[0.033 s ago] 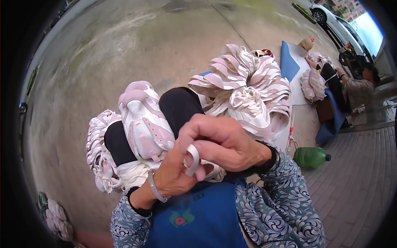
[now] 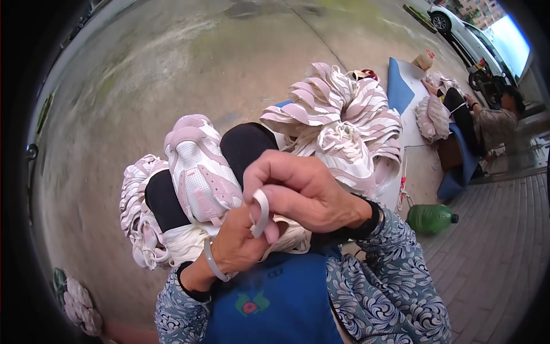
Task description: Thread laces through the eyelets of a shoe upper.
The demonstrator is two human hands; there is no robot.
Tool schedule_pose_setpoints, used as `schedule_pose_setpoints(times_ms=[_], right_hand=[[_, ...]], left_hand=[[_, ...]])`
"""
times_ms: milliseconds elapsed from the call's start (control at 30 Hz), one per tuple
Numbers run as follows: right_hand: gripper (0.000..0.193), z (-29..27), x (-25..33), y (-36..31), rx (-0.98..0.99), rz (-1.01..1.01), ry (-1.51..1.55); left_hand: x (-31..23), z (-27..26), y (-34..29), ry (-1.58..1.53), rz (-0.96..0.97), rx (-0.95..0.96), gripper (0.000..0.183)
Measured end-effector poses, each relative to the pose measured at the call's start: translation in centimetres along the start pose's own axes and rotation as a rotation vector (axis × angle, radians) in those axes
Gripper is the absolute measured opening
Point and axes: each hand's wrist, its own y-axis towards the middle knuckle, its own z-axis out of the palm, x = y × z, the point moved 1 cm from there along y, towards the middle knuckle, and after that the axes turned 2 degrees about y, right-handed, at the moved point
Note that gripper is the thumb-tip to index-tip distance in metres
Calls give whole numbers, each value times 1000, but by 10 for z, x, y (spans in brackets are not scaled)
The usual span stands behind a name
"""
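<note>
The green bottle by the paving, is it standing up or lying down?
Lying down. The green bottle rests on its side on the ground, its dark cap pointing right toward the paving.

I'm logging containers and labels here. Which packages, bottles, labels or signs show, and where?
Green bottle: lying on its side on the paving, right of the person's right arm; dark cap.
Brown bag: on the ground at top right, past the blue mat; small, tan.
Apron emblem: on the blue apron, bottom centre; green and red patch.
No signs or screens.
</note>
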Motion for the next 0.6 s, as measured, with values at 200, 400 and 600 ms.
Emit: schedule_pose_setpoints(times_ms=[200,400,600], right_hand=[[70,-20,-45,-2,-74,-125,-565],[43,-18,-65,-21,401,300,-367],[29,-76,-35,-73,63,277,-481]], left_hand=[[6,-15,-14,-656,-251,-128,35],[3,-26,0,-731,-153,-353,43],[11,-35,4,-848,-124,-316,41]])
